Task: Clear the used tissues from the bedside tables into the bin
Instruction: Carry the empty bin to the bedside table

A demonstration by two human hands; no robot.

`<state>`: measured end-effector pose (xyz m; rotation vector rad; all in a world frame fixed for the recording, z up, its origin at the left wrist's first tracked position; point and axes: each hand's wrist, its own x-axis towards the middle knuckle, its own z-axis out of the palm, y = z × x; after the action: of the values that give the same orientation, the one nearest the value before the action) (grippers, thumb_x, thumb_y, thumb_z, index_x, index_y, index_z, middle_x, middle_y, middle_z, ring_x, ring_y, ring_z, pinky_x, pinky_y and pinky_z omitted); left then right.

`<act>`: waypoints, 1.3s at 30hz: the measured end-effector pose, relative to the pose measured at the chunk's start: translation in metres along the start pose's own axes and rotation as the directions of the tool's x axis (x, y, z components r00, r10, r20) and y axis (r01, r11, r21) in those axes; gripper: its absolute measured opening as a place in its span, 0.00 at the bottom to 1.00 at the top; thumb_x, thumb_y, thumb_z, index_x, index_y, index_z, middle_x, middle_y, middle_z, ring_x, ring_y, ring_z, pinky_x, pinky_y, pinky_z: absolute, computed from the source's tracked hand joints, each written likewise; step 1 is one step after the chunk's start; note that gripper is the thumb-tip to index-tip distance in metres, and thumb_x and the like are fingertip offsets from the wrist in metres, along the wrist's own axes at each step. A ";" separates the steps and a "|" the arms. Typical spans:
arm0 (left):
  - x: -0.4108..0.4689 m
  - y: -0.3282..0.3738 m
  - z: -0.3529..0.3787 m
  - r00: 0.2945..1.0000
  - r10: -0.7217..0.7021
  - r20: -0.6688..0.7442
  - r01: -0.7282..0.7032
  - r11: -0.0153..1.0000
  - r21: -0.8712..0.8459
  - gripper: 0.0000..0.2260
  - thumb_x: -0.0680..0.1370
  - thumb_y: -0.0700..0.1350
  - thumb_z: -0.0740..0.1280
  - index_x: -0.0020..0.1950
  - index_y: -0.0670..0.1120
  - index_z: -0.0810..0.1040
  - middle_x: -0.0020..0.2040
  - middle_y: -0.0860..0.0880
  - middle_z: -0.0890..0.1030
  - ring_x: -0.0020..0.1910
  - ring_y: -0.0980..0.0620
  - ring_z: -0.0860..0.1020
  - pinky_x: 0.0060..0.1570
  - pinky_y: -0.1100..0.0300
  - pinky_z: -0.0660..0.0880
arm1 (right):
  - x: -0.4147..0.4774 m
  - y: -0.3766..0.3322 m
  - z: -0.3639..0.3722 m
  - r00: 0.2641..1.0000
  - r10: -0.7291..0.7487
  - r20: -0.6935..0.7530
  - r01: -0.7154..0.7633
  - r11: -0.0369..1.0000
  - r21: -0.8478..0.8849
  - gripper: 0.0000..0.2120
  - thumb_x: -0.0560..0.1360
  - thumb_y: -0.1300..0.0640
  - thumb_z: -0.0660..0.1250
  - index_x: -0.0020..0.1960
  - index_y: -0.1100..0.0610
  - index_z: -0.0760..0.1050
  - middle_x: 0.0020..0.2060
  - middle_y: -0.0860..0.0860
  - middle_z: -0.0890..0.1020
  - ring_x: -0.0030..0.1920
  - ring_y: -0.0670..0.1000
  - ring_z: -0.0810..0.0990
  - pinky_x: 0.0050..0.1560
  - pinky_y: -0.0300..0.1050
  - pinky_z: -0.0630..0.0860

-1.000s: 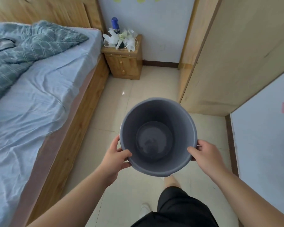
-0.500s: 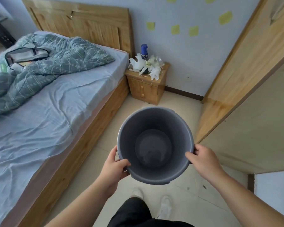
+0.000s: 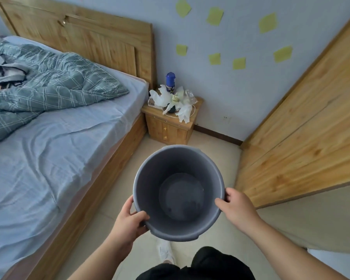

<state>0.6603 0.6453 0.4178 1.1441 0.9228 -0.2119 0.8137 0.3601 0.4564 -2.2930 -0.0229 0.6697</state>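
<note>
1. Gripping the round grey plastic bin [image 3: 148,184] at lower centre, the left hand [image 3: 129,221] curls over its near-left rim, thumb against the smooth inner wall.
2. The right hand [image 3: 237,209] clasps the right rim, fingers curled outside.
3. Crumpled white tissues [image 3: 164,98] lie heaped on the small wooden bedside table [image 3: 170,131], mid-frame, around a blue bottle [image 3: 170,80].
4. A wrinkled blue sheet [image 3: 55,154] covers the bed at left.

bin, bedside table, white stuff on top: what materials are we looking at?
The bin looks like moulded grey plastic: seamless, smooth, dull sheen inside. The bedside table looks like pale wood or wood veneer, grain visible, satin finish. The white pieces look like crumpled tissue paper, soft creases; some may be thin film, unclear.
</note>
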 end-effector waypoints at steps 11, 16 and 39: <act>0.127 0.139 0.016 0.999 0.007 0.043 -0.010 0.997 0.071 0.37 0.74 0.32 0.76 0.73 0.63 0.70 0.61 0.42 0.84 0.54 0.40 0.88 0.46 0.45 0.87 | 0.160 -0.080 -0.018 0.999 0.030 0.016 -0.030 0.999 -0.027 0.06 0.74 0.55 0.71 0.39 0.53 0.76 0.33 0.50 0.84 0.32 0.47 0.79 0.31 0.40 0.73; 0.208 0.176 0.029 0.999 -0.024 -0.040 0.025 1.000 0.018 0.34 0.73 0.32 0.75 0.64 0.69 0.77 0.53 0.48 0.88 0.52 0.43 0.88 0.45 0.47 0.87 | 0.279 -0.103 -0.015 0.991 0.042 0.129 -0.031 0.996 -0.088 0.04 0.75 0.56 0.70 0.42 0.53 0.76 0.35 0.50 0.84 0.36 0.49 0.81 0.29 0.38 0.71; 0.693 -0.018 -0.075 0.941 -0.265 -0.211 0.240 0.961 -0.136 0.29 0.78 0.26 0.66 0.63 0.60 0.79 0.50 0.44 0.89 0.46 0.44 0.89 0.40 0.57 0.86 | 0.716 0.064 0.315 0.912 0.211 0.353 -0.193 0.977 -0.085 0.11 0.68 0.58 0.67 0.49 0.55 0.83 0.44 0.53 0.88 0.47 0.57 0.87 0.51 0.63 0.85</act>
<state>1.0466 0.9056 -0.1011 0.9598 1.2722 -0.2400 1.2723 0.6672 -0.1011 -2.2051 0.0268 1.2045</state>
